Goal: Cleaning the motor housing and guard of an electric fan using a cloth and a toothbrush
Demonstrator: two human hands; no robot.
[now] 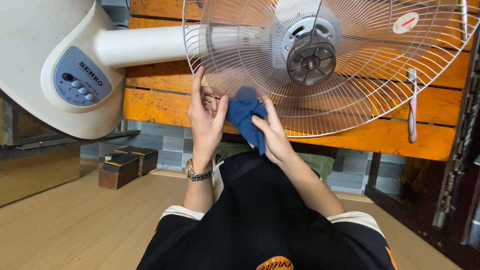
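Both hands are raised together at the lower rim of the fan guard: the left hand and the right hand pinch a dark blue cloth between them, the left forefinger stretched up onto the wires. The cloth hangs between the two hands, equally near both. The guard spreads up and to the right of them, the hub well beyond the right hand, and the fan's stem runs off to the left.

Orange wooden bench — white fan lying across it, wood floor — small dark boxes

Even, soft indoor light, sharp focus, faint shadows, and wide-angle bending toward the frame edges.
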